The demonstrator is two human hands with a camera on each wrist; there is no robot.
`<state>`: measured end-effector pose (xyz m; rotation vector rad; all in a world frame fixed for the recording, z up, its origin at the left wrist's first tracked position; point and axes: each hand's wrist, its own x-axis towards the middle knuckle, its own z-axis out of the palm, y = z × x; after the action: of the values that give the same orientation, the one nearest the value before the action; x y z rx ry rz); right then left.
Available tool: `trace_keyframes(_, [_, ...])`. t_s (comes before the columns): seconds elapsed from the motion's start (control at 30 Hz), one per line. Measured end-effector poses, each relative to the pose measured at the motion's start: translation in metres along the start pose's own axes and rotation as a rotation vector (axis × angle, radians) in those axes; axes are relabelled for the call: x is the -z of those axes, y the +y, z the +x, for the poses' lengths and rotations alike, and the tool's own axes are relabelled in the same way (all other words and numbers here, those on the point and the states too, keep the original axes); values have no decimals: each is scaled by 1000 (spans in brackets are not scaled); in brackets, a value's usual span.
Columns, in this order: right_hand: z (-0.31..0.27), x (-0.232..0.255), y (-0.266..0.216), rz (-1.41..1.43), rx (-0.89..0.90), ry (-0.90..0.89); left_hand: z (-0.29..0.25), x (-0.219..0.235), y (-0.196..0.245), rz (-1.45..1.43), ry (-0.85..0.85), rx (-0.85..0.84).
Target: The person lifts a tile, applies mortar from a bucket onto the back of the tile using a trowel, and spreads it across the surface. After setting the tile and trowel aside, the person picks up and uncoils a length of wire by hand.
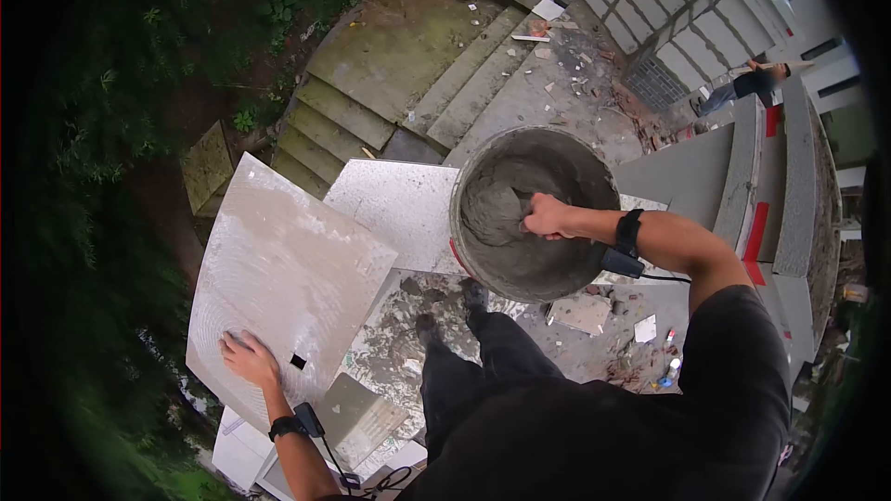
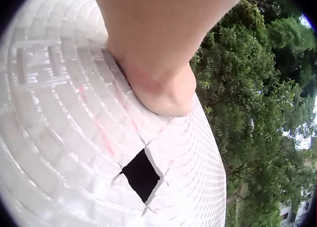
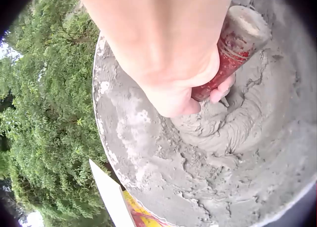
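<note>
In the head view, my right hand (image 1: 549, 216) reaches into a large bucket (image 1: 583, 162) of wet grey mortar (image 1: 490, 206). It grips the worn red handle of a trowel (image 3: 232, 53), clearest in the right wrist view, while the blade is mostly hidden by the hand and the mortar. To the left, my left hand (image 1: 249, 360) rests with fingers spread on a large pale tile (image 1: 288, 241). Curved ridges cover the tile's upturned face, and a thin grey film lies over part of it. A black square patch (image 2: 141, 176) shows close to the left wrist.
A speckled white slab (image 1: 399, 195) lies beside the bucket. Mortar-splashed ground (image 1: 390, 325) surrounds my feet, with broken pieces (image 1: 580, 314) to the right. Mossy steps (image 1: 390, 65) rise ahead, and greenery borders the left. Another person (image 1: 756, 83) stands far right near a block wall (image 1: 650, 0).
</note>
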<state>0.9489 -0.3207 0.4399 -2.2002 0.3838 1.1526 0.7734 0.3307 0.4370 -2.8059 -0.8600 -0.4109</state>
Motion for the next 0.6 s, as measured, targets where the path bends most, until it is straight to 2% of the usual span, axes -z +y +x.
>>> trace_keyframes(0.17, [-33, 8, 3, 165, 4, -23, 0, -3, 0, 19, 26, -18])
trace_keyframes(0.27, [-53, 22, 5, 259, 90, -58, -4, -2, -5, 25, 23, -15])
trace_keyframes(0.33, [-69, 32, 9, 179, 166, -4, -1, -4, -3, 13, 26, -5])
trace_keyframes(0.6, [-122, 45, 36, 225, 270, 139, -5, 10, 5, 0, 36, 38])
